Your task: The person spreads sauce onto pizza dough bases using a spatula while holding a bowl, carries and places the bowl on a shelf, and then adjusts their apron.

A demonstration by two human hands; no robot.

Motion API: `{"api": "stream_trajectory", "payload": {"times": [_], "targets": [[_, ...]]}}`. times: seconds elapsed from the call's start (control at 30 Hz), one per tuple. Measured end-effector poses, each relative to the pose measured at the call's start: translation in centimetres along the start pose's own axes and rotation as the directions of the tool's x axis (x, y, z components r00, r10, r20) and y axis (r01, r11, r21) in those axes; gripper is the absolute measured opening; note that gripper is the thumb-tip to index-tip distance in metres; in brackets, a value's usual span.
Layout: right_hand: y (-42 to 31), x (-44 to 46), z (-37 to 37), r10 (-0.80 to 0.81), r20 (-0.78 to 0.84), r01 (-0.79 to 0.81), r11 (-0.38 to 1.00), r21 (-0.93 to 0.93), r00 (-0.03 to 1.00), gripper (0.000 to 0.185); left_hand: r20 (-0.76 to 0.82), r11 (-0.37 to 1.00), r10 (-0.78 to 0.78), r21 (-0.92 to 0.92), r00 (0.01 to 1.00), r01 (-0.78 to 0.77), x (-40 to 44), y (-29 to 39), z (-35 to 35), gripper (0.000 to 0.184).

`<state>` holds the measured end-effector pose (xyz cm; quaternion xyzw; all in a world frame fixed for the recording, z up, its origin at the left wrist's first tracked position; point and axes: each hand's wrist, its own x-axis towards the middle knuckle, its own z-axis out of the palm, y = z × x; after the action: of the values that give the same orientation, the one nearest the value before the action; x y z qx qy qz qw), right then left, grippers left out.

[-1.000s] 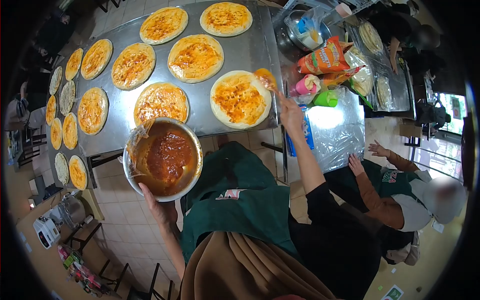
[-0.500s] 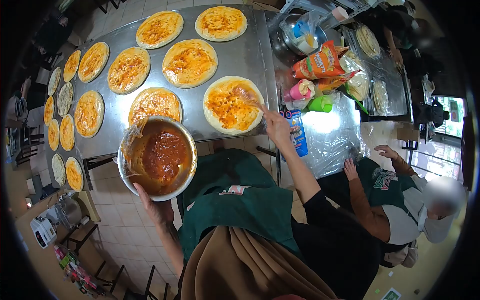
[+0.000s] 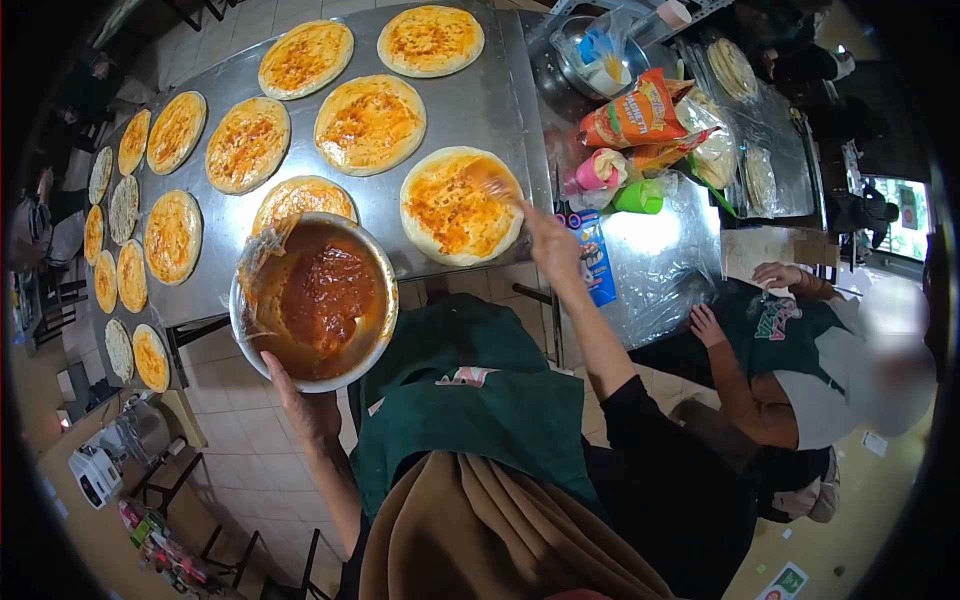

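My left hand (image 3: 303,408) is cupped against one round steel bowl of red sauce (image 3: 314,302), holding it up at the table edge, its fingers partly hidden beneath. My right hand (image 3: 553,248) is closed around one sauce-coated utensil (image 3: 492,183), its head blurred over the nearest flat, round dough base (image 3: 461,206). I count sixteen bases on the long metal table (image 3: 350,22): thirteen orange with sauce, one partly behind my bowl, and three pale. To the right stand two plastic cups, one pink (image 3: 602,171), one green (image 3: 638,197).
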<state>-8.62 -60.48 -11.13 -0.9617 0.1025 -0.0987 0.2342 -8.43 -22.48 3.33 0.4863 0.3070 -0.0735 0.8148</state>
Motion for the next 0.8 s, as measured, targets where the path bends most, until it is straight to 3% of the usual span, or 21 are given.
{"api": "stream_trajectory", "payload": {"times": [0.03,0.13,0.27,0.4,0.53,0.67,0.7,0.8], "targets": [[1.0,0.0,-0.6,0.146,0.021,-0.144,0.987,-0.078,0.989,0.036,0.009,1.0,0.0,-0.005,1.0,0.0,0.1,0.0,-0.1,0.065],[1.3,-0.2,-2.0,0.259,-0.045,-0.257,0.966,0.038,0.965,0.036,0.023,1.0,0.006,-0.006,1.0,-0.006,0.4,-0.3,-0.4,0.065],[0.0,0.8,-1.3,0.206,0.059,-0.21,0.975,0.076,0.977,0.036,-0.013,0.999,-0.04,0.019,0.999,0.04,0.3,0.1,0.0,0.064],[1.2,-2.4,-3.6,0.35,0.181,-0.348,0.937,-0.044,0.919,0.037,0.021,1.0,-0.009,0.001,1.0,0.009,0.8,-0.2,-0.4,0.065],[1.9,-4.1,-5.9,0.199,0.021,-0.2,0.977,0.07,0.98,0.035,0.012,1.0,0.01,-0.006,1.0,-0.01,0.7,-0.4,-0.2,0.065],[0.6,-0.4,-3.4,0.109,0.018,-0.109,0.994,0.014,0.994,0.036,0.01,0.999,-0.041,0.003,0.999,0.041,0.7,-0.1,0.2,0.064],[0.7,-0.8,-3.0,0.098,0.083,-0.088,0.99,-0.113,0.992,0.038,0.029,0.999,-0.036,0.008,0.999,0.035,0.8,-0.2,0.1,0.064],[1.0,-5.2,-4.1,0.132,0.091,-0.122,0.986,-0.111,0.987,0.039,0.054,1.0,-0.016,-0.005,0.998,0.017,1.0,-0.5,-0.1,0.065]]}}
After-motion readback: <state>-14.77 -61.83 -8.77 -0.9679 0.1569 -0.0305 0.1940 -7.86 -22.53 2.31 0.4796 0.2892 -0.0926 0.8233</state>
